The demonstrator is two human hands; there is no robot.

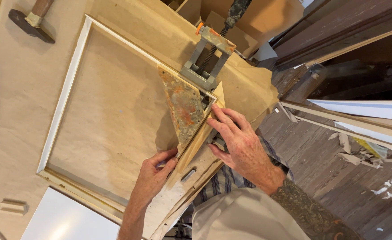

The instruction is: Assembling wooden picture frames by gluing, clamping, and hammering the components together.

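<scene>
One wooden picture frame point(67, 95), unfinished, lies flat on my paper-covered surface point(9, 89). One rusty corner clamp point(191, 100) grips the frame's corner nearest me. My left hand point(154, 173) pinches the frame rail point(196, 144) just below the clamp, fingers closed on the wood. My right hand point(233, 135) lies fingers-spread on the same corner, touching the clamp's edge. One hammer point(31, 20) sits well apart, at the far corner of the surface. Two small wood offcuts point(13, 206) lie near its near edge.
</scene>
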